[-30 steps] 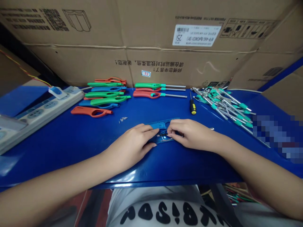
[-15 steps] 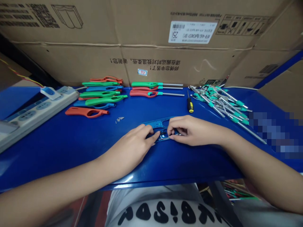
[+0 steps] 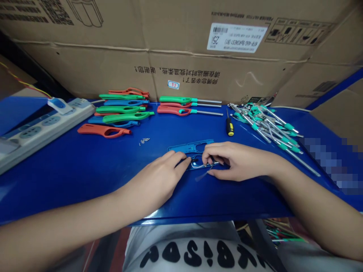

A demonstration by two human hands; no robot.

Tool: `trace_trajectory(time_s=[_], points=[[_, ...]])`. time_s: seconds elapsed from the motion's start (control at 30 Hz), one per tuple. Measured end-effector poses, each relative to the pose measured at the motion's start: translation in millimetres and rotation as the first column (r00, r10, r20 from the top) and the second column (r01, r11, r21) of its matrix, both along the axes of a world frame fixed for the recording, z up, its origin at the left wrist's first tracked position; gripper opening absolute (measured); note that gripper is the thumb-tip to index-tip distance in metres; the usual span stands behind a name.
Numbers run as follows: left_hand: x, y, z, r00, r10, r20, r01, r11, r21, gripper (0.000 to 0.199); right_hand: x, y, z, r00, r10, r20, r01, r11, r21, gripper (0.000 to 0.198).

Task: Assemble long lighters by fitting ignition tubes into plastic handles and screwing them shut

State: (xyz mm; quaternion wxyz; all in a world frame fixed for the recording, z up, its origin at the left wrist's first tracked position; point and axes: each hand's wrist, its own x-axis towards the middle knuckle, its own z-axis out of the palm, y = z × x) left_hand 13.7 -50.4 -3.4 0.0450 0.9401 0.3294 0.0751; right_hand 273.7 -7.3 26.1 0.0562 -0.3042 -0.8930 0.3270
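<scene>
Two blue lighter shell halves lie on the table in front of me. The empty half (image 3: 190, 147) is at the back, and the nearer half (image 3: 195, 168) has thin pale wires and a metal piece in it. My left hand (image 3: 172, 166) grips the left end of the nearer half, its thumb and forefinger close together there. My right hand (image 3: 227, 160) is over the right end, with the thumb curved below and the fingers bent. Beside its thumb a thin wire (image 3: 202, 176) sticks out to the left, smeared by motion. The right fingertips partly hide the parts beneath.
Several coloured lighter shells (image 3: 104, 130) lie back left, and assembled lighters (image 3: 174, 110) back centre. Small screws (image 3: 144, 141), a screwdriver (image 3: 229, 127) and a pile of metal lighter tubes (image 3: 266, 124) lie around. A power strip (image 3: 42, 126) is left; a cardboard box (image 3: 181, 56) stands behind.
My right hand has opened slightly and shifted right and down, drawing a thin wire out to view. My left hand stays on the blue shell. The view has shifted slightly.
</scene>
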Motion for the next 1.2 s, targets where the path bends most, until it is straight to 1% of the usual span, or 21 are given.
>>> trace_trajectory(time_s=[0.03,0.07,0.13,0.17,0.23,0.27,0.37,0.43,0.8,0.97,1.2], points=[[-0.2,0.5,0.4,1.000,0.004,0.017,-0.003,1.000,-0.021,0.046,0.3,0.3,0.1,1.000,0.018,-0.005,-0.018,1.000,0.001,0.009],[-0.4,0.8,0.9,1.000,0.005,0.027,-0.004,0.999,-0.045,0.047,0.5,0.7,-0.1,0.999,0.034,-0.009,-0.034,0.999,0.004,0.009],[-0.7,0.9,1.9,0.999,0.000,0.034,0.003,0.996,-0.089,0.045,0.6,1.4,-1.2,0.999,0.048,-0.005,-0.048,0.999,0.019,0.018],[-0.7,0.8,2.2,0.999,-0.005,0.033,0.008,0.995,-0.103,0.045,0.5,1.4,-1.9,0.999,0.036,0.007,-0.036,0.999,0.034,0.019],[-0.8,0.6,2.3,1.000,-0.012,0.029,0.016,0.993,-0.116,0.046,-0.2,0.8,-3.2,0.999,-0.012,0.045,0.009,0.997,0.075,0.011],[-0.9,0.6,2.2,1.000,-0.012,0.026,0.015,0.993,-0.118,0.046,-0.7,0.2,-3.7,0.997,-0.037,0.066,0.031,0.995,0.097,0.005],[-1.0,0.4,1.7,1.000,-0.010,0.019,0.012,0.992,-0.127,0.045,-2.0,-1.8,-4.1,0.992,-0.069,0.109,0.054,0.989,0.139,0.014],[-1.2,0.3,1.8,1.000,-0.010,0.017,0.012,0.991,-0.131,0.044,-2.5,-2.5,-4.0,0.990,-0.064,0.122,0.046,0.988,0.150,0.016],[0.6,-0.4,2.7,1.000,-0.006,0.024,0.009,0.996,-0.091,0.039,-5.3,-4.1,-3.7,0.988,-0.052,0.146,0.023,0.981,0.193,0.010],[0.1,-0.7,2.9,1.000,-0.004,0.031,0.008,0.993,-0.115,0.044,-4.0,-5.5,-2.5,0.984,-0.052,0.169,0.016,0.978,0.209,0.013],[0.3,0.2,1.6,0.999,-0.001,0.041,0.006,0.995,-0.102,0.040,-5.1,-5.2,-1.8,0.982,-0.055,0.179,0.015,0.976,0.218,0.017]])
